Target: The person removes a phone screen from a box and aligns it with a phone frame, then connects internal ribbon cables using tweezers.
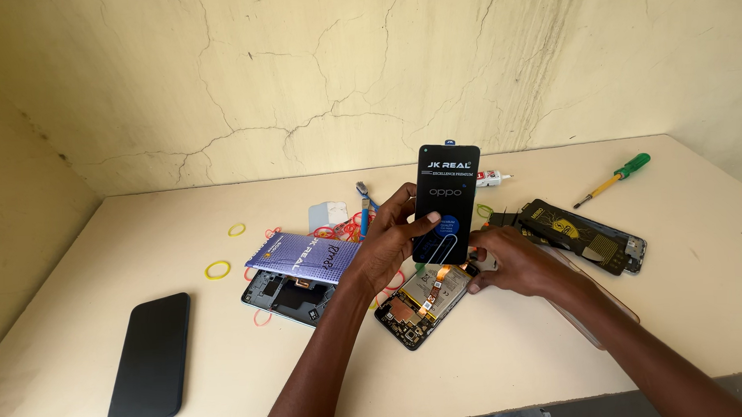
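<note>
Screen panel: dark replacement phone screen with a printed protective film, held upright above the table, just over the opened phone.
Left hand: wrapped around the panel's left edge and lower part, thumb laid across the front, fingers behind; closed in a firm hold.
Right hand: low, at the panel's bottom right corner, fingers curled and pinching near that corner; exact contact point is hidden, so I cannot tell what it grips.
Opened phone: lies flat below both hands, back off, battery and copper-coloured boards exposed.
Second phone frame: left of the left wrist, partly under a blue patterned packet.
Black phone: face down, well apart at lower left.
Boxed screen protector: right of the right hand, black with gold print.
Screwdriver: green handle, far right.
Glue tube: behind the panel.
Rubber bands: yellow and red, scattered on the table.
</note>
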